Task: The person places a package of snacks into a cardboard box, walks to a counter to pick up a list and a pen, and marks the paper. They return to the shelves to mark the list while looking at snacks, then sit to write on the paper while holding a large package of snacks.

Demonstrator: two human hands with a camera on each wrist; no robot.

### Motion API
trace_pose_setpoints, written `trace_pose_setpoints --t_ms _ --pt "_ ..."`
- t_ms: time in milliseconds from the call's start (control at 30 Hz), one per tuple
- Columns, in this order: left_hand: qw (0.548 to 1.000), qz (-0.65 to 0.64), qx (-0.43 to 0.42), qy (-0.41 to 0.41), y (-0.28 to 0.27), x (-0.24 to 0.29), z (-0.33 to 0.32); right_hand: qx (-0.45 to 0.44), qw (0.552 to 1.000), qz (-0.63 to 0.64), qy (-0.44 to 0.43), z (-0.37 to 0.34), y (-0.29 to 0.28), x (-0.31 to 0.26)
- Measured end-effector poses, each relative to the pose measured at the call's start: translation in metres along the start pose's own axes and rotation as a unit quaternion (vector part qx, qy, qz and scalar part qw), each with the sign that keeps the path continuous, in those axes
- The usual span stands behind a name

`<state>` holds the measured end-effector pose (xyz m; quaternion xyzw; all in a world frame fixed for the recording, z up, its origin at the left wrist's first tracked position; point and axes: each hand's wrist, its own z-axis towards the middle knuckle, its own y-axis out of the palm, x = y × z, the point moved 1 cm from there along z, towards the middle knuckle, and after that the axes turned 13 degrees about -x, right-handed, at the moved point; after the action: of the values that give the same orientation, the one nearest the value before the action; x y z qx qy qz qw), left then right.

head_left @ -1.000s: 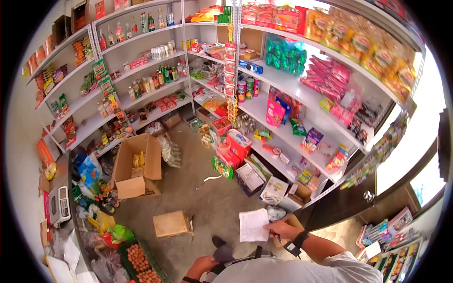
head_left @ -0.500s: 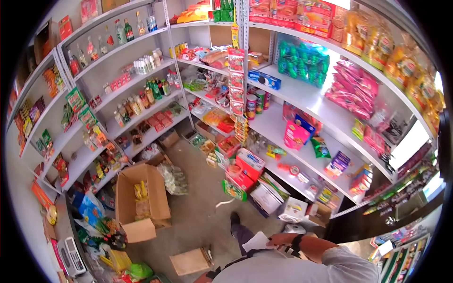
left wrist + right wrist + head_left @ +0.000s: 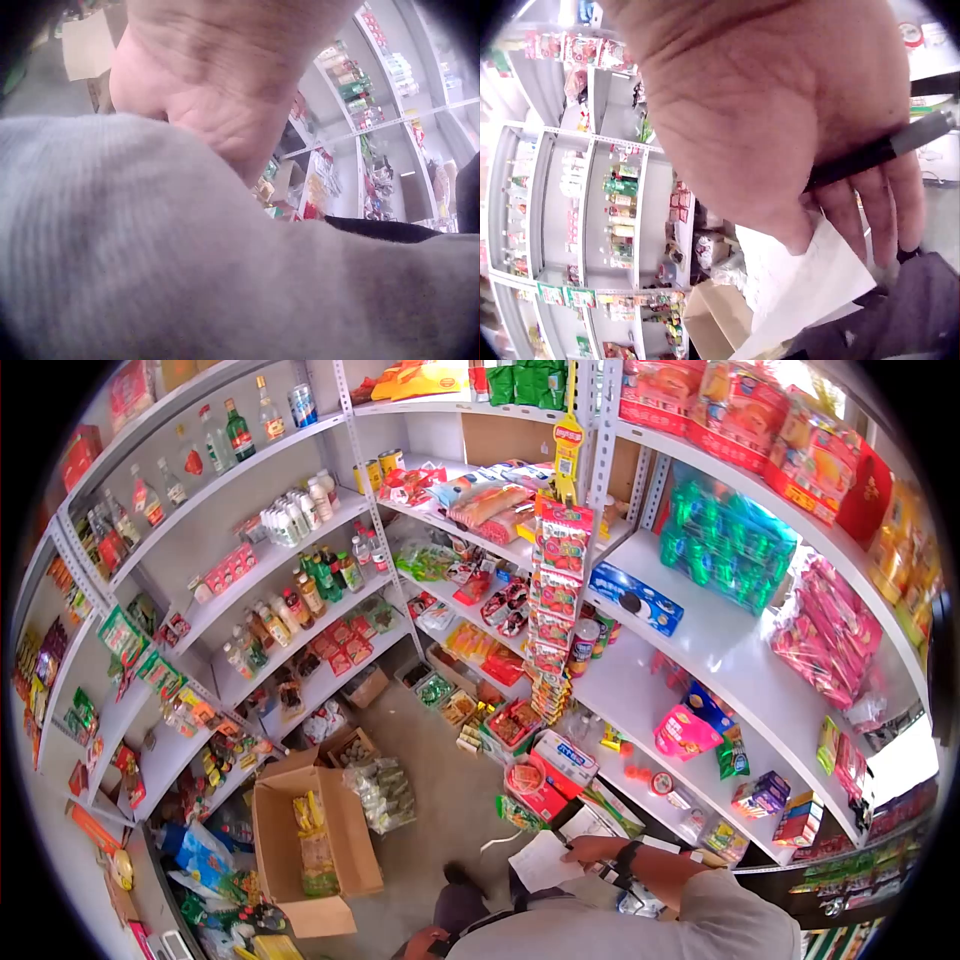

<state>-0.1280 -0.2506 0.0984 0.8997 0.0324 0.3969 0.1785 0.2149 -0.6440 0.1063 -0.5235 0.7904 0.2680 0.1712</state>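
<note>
My right hand pinches a white sheet of paper with writing on it, held in front of my body. In the right wrist view a black and grey pen lies across the same hand, tucked between the palm and fingers. The paper hangs bent below the thumb. Low beside my thigh is my left hand, with no held object showing. The left wrist view has only the heel of that hand over grey cloth; its fingers are hidden.
Shelves of packaged goods and bottles line the walls. An open cardboard box with yellow packets stands on the floor, next to a clear bag of packs. Several boxes and trays sit along the right shelf's foot.
The head view has swung and come nearer the corner shelves. My right hand still holds the paper. The flat cardboard piece and the egg tray have left the view.
</note>
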Motion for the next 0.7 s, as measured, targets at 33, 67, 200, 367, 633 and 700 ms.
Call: trace_pose_setpoints --t_ms 33,67,200,367,633,700 --pt "0.999 -0.022 -0.031 -0.001 -0.014 0.017 0.008 0.026 1.0 -0.016 0.0 0.002 -0.008 -0.013" --pt "0.998 -0.03 -0.059 0.005 -0.028 0.034 0.018 0.052 0.998 -0.031 -0.001 0.001 -0.016 -0.023" --pt "0.969 0.108 -0.212 0.062 -0.085 0.139 0.067 0.153 0.988 -0.019 -0.021 -0.01 -0.032 -0.072" --pt "0.889 0.299 -0.338 -0.078 -0.254 0.134 0.215 0.243 0.966 0.081 0.046 0.01 -0.047 -0.105" --pt "0.789 0.437 -0.432 0.021 -0.373 0.256 0.294 0.367 0.923 -0.103 0.058 0.055 -0.075 -0.207" --pt "0.776 0.43 -0.415 0.202 -0.411 0.258 0.308 0.423 0.897 -0.126 0.023 0.048 -0.077 -0.278"
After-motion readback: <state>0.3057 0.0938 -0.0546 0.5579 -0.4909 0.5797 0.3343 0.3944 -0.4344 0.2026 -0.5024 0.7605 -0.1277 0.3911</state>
